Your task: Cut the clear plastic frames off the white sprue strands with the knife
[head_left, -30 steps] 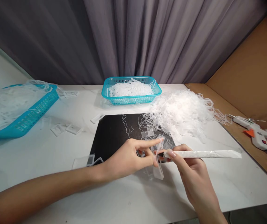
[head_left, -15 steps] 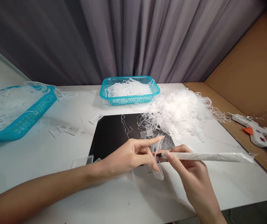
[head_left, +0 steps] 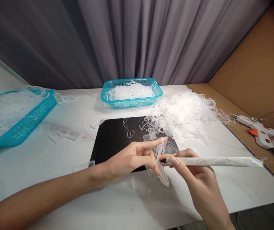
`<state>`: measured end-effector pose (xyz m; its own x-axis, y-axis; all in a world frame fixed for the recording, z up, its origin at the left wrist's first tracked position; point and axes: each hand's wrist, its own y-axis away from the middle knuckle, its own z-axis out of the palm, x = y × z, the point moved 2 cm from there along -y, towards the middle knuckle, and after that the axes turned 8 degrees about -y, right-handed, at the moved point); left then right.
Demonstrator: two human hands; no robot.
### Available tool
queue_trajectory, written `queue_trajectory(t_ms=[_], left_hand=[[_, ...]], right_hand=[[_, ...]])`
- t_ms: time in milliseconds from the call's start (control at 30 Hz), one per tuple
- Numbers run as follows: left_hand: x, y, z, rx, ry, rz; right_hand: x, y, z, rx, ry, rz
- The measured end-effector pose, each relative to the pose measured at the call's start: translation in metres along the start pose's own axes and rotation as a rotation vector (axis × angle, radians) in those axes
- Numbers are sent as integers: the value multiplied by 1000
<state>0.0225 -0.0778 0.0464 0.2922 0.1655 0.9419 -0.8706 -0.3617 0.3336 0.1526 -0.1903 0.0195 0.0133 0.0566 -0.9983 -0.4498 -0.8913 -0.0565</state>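
Observation:
My left hand (head_left: 137, 158) holds a thin clear plastic piece (head_left: 164, 179) with pale strips, its index finger stretched out along the top and its thumb below. My right hand (head_left: 196, 179) is closed around a slim stick-like tool (head_left: 213, 161) wrapped in white, pinched near its dark end. That dark end points left and meets the plastic at my left fingers; its exact tip is hidden. Under the hands lies a black mat (head_left: 113, 137), with clear rectangular pieces (head_left: 152, 133) and thin plastic outlines scattered on its right part.
A heap of white plastic strips (head_left: 185, 115) spreads behind my right hand. Blue baskets stand at the back (head_left: 132, 103) and left (head_left: 29, 129), both filled with plastic pieces. Loose clear pieces (head_left: 73, 134) lie on the white table. A glue gun (head_left: 259, 131) rests at the right edge.
The plastic piece has turned and bent slightly between my hands. My left fingers have shifted a little left; the right hand with the tool has hardly moved.

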Motion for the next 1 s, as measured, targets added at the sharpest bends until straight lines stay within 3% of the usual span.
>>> queue_trajectory(t_ms=[233, 500, 733, 1000], left_hand=[[1, 0, 1, 1, 3, -18], [0, 0, 0, -34, 34, -30], [2, 1, 1, -41, 89, -95], [2, 1, 0, -32, 89, -131]], right_hand=[[-1, 0, 3, 10, 57, -44], [-7, 11, 11, 130, 85, 22], [-2, 13, 22, 106, 182, -362], [1, 9, 23, 79, 284, -598]])
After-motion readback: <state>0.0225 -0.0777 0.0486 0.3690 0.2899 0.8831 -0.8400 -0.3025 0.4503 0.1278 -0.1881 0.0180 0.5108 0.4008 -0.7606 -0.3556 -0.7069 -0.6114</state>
